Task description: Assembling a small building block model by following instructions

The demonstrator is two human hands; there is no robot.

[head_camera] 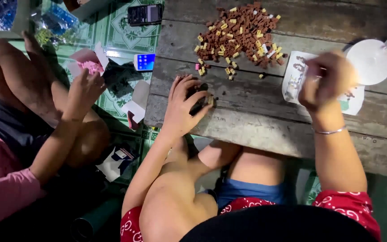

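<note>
My left hand (184, 105) rests on the worn wooden table (265, 125), its fingers closed around a small dark model of tiny bricks (201, 97). My right hand (325, 80) hovers blurred over a printed paper sheet (294, 78), fingers curled; whether it holds anything cannot be told. A pile of tiny brown, yellow and white bricks (240, 33) lies at the far middle of the table, beyond both hands.
A white round lamp base (371, 60) stands at the right. A second person sits on the left, one hand (83, 92) by a box of pink pieces (88, 65). A phone (144, 14), a small blue card (144, 62) and plastic bags lie on the green patterned mat.
</note>
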